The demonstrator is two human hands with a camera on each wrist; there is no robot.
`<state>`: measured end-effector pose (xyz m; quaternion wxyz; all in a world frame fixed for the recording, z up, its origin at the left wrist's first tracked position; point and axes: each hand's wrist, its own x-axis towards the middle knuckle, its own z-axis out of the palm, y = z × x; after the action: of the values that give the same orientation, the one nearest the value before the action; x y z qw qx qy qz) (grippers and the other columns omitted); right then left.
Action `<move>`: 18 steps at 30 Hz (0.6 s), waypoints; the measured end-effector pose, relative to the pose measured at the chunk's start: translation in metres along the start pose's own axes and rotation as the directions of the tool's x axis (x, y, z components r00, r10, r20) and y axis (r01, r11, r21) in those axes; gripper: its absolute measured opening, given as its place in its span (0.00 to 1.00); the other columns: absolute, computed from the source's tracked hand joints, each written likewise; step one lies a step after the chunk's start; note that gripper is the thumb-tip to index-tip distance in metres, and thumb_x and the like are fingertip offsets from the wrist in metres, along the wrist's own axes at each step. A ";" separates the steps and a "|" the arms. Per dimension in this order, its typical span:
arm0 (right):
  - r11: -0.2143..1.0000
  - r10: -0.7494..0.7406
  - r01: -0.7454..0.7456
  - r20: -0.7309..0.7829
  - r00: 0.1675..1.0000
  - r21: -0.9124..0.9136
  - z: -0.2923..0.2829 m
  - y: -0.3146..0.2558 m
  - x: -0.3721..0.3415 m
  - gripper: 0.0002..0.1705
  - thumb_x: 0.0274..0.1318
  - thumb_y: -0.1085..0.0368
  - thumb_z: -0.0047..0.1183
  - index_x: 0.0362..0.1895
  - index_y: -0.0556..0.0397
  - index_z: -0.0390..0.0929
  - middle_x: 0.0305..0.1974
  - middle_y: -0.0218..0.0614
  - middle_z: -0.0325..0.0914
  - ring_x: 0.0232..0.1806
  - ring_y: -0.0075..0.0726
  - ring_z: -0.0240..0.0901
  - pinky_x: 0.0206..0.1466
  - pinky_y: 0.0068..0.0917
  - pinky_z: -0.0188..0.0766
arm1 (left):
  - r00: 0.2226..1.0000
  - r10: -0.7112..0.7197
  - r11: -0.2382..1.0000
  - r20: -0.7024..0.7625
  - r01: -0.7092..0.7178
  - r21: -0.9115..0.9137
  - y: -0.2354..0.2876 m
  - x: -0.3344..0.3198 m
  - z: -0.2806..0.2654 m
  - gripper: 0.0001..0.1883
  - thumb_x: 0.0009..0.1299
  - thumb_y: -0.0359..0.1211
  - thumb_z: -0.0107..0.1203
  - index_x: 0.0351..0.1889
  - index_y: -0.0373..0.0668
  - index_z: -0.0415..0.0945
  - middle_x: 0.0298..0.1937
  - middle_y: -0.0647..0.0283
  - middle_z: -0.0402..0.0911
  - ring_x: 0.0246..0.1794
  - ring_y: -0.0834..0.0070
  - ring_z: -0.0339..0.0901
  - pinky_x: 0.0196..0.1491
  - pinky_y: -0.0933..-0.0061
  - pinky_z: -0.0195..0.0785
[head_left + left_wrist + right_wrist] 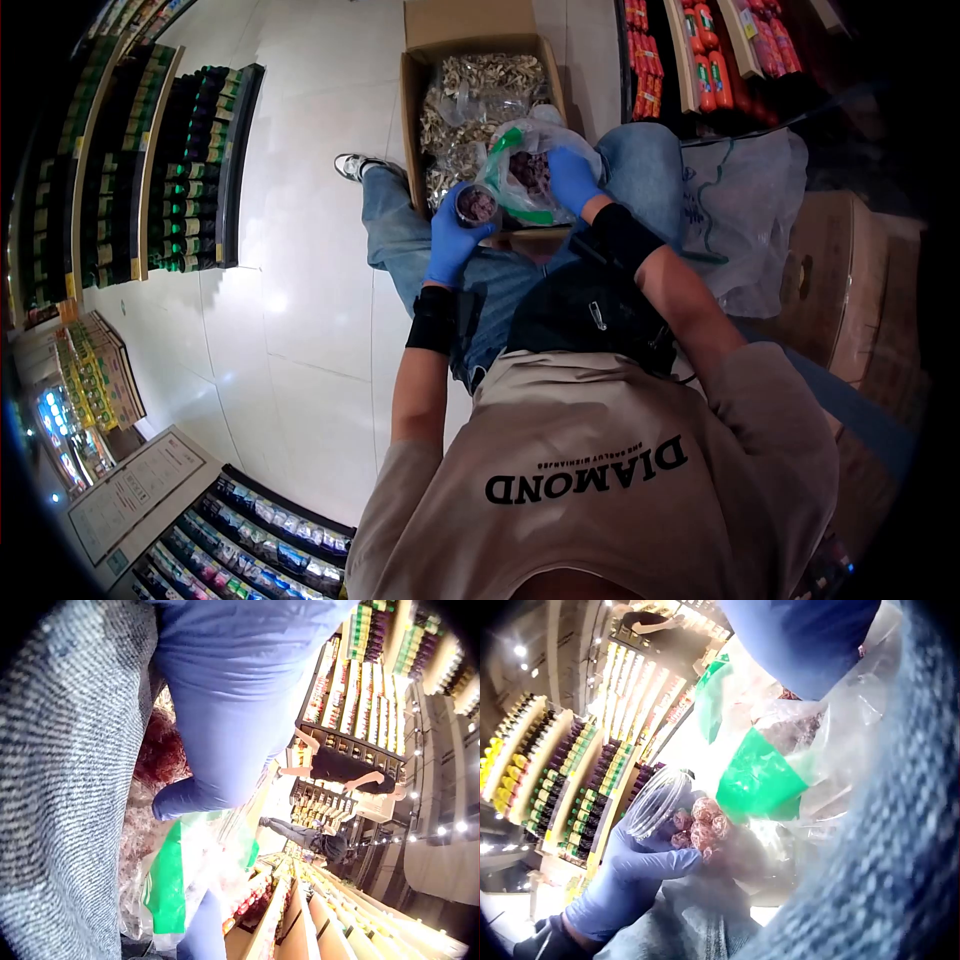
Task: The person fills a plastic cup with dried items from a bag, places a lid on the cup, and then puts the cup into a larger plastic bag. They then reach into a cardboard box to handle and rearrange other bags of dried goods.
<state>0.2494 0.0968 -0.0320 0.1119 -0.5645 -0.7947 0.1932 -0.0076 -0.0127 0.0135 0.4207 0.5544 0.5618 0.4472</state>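
My left hand [455,245], in a blue glove, grips a small clear tub [656,802] with a ridged side. Purplish-pink, crumpled dried pieces [478,206] lie in the tub, its mouth facing up in the head view. To the right of it, a clear plastic bag [585,140] with green print stands open between my knees. Dark reddish-purple dried pieces [528,172] fill the bag. My right hand [573,180], also blue-gloved, reaches into the bag's mouth from the right. Its fingertips are hidden among the plastic and contents, so I cannot tell whether they hold any pieces.
Behind the bag stands an open cardboard box [409,110] with clear bags of pale dried slices [490,72]. A large plastic bag [745,225] and a carton [825,280] are at the right. Shelves of bottles [190,170] stand left across the tiled floor [310,310].
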 end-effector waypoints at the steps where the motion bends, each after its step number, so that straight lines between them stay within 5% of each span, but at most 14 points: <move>1: 0.999 -0.027 0.030 -0.084 0.996 0.038 0.003 0.002 0.000 0.10 0.60 0.68 0.49 0.36 0.57 0.84 0.35 0.51 0.83 0.37 0.57 0.82 0.41 0.48 0.78 | 1.000 -0.005 1.000 0.001 0.005 0.000 -0.001 -0.001 0.000 0.41 0.46 0.24 0.73 0.63 0.34 0.72 0.55 0.55 0.82 0.57 0.68 0.80 0.63 0.67 0.72; 8: 0.991 -0.020 0.058 -0.289 0.957 0.124 0.027 0.023 0.007 0.10 0.60 0.70 0.48 0.35 0.58 0.83 0.34 0.52 0.82 0.37 0.59 0.81 0.42 0.48 0.77 | 1.000 -0.010 1.000 0.001 0.010 -0.023 -0.001 0.000 0.001 0.41 0.46 0.24 0.73 0.63 0.34 0.72 0.55 0.55 0.82 0.56 0.68 0.80 0.63 0.67 0.72; 11: 0.995 -0.032 0.055 -0.250 0.968 0.088 0.016 0.020 0.003 0.10 0.60 0.69 0.50 0.37 0.58 0.83 0.36 0.54 0.82 0.39 0.62 0.80 0.44 0.48 0.77 | 1.000 -0.011 1.000 0.013 0.011 -0.023 0.004 0.000 0.001 0.40 0.48 0.23 0.72 0.63 0.35 0.72 0.56 0.58 0.81 0.57 0.70 0.79 0.63 0.68 0.71; 13: 0.989 0.035 -0.033 -0.007 0.999 0.146 -0.017 -0.005 0.002 0.10 0.60 0.65 0.57 0.41 0.57 0.84 0.38 0.49 0.84 0.38 0.50 0.82 0.44 0.40 0.77 | 1.000 -0.018 1.000 0.019 0.019 -0.023 0.003 -0.001 0.000 0.39 0.49 0.22 0.72 0.63 0.36 0.72 0.56 0.60 0.80 0.57 0.71 0.78 0.64 0.69 0.71; 14: 0.989 0.032 -0.032 -0.004 0.999 0.147 -0.014 -0.009 0.003 0.10 0.60 0.65 0.57 0.41 0.57 0.84 0.38 0.49 0.84 0.38 0.50 0.82 0.44 0.40 0.77 | 1.000 -0.006 1.000 0.017 0.007 -0.026 0.003 -0.001 0.001 0.39 0.49 0.22 0.72 0.63 0.36 0.72 0.56 0.60 0.80 0.57 0.71 0.78 0.64 0.69 0.71; 15: 0.853 0.021 -0.051 0.063 0.998 0.520 -0.011 -0.013 0.006 0.12 0.58 0.64 0.61 0.43 0.57 0.84 0.38 0.44 0.84 0.37 0.41 0.82 0.43 0.36 0.77 | 1.000 0.006 1.000 0.016 -0.005 -0.029 0.002 -0.001 0.001 0.39 0.49 0.22 0.72 0.63 0.36 0.72 0.56 0.60 0.80 0.57 0.71 0.78 0.64 0.69 0.70; 16: 0.582 -0.013 -0.092 0.122 0.992 0.808 -0.008 -0.017 0.007 0.15 0.56 0.62 0.65 0.46 0.56 0.84 0.38 0.39 0.85 0.36 0.32 0.81 0.43 0.31 0.76 | 1.000 0.003 1.000 0.014 -0.002 -0.030 0.002 -0.001 0.001 0.39 0.49 0.22 0.72 0.63 0.36 0.72 0.56 0.60 0.80 0.57 0.71 0.78 0.64 0.69 0.70; 18: 0.587 -0.089 -0.070 0.150 0.985 0.807 -0.020 -0.034 0.001 0.16 0.55 0.63 0.67 0.46 0.56 0.84 0.38 0.36 0.84 0.36 0.26 0.78 0.43 0.28 0.75 | 1.000 0.014 1.000 0.022 -0.014 -0.019 0.001 -0.001 0.001 0.39 0.49 0.22 0.72 0.63 0.36 0.72 0.56 0.60 0.80 0.58 0.71 0.78 0.64 0.69 0.70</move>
<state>0.2281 0.0918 0.0002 0.2872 -0.4282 -0.6294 0.5814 -0.0062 -0.0132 0.0146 0.4290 0.5594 0.5490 0.4490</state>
